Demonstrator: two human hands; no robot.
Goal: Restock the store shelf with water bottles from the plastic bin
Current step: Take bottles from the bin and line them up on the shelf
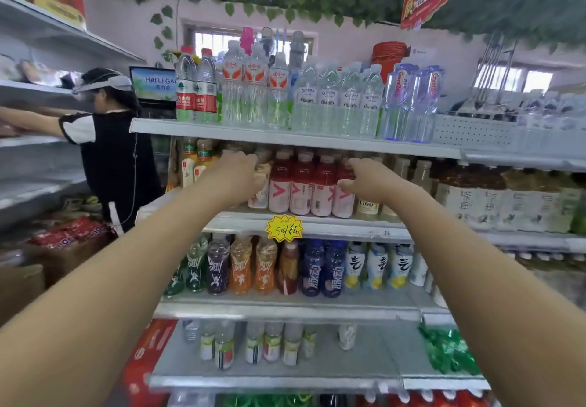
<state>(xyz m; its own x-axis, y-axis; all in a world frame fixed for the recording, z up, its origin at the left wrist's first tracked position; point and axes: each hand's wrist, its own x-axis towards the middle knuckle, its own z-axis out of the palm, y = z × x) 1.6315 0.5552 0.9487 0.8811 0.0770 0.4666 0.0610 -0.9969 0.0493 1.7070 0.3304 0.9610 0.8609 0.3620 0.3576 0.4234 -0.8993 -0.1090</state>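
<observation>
Fingers [245, 160] of left hand [234, 178] on pale bottle [260, 189], right hand [369, 178] touching red bottle [344, 194]

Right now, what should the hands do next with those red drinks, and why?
Probably nudge the red bottles together into a tidy row. Both the left hand and the right hand already rest at the ends of that row on the second shelf, holding nothing I can see.

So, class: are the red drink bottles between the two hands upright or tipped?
Upright: the red drink bottles stand caps up, bases on the shelf.
</observation>
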